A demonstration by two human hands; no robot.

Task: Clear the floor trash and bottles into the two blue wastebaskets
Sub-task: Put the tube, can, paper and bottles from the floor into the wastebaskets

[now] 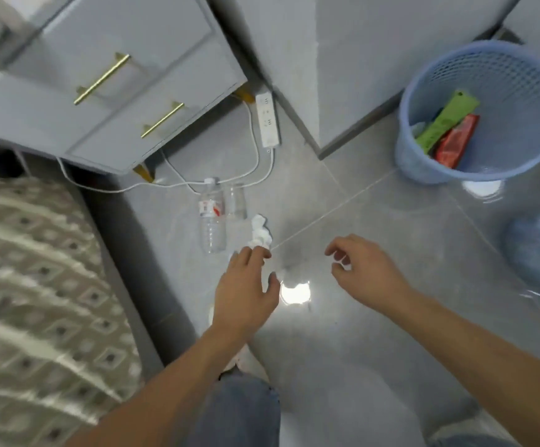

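Observation:
A crumpled white tissue (260, 231) lies on the grey tile floor. My left hand (246, 288) reaches down to it, its fingertips at the tissue's near end, and whether they pinch it is unclear. A clear plastic bottle (212, 217) with a red and white label lies just left of the tissue, with a second clear bottle (237, 201) beside it. My right hand (363, 269) hovers to the right, fingers loosely curled and holding nothing. A blue mesh wastebasket (423, 156) stands at the upper right with green and red wrappers inside. A second blue wastebasket (539, 246) is blurred at the right edge.
A grey drawer cabinet (117, 75) with gold handles stands at the upper left. A white power strip (267, 121) and its cords lie on the floor beneath it. A patterned bed cover (36, 285) fills the left side. My knee in jeans (239, 411) is at the bottom.

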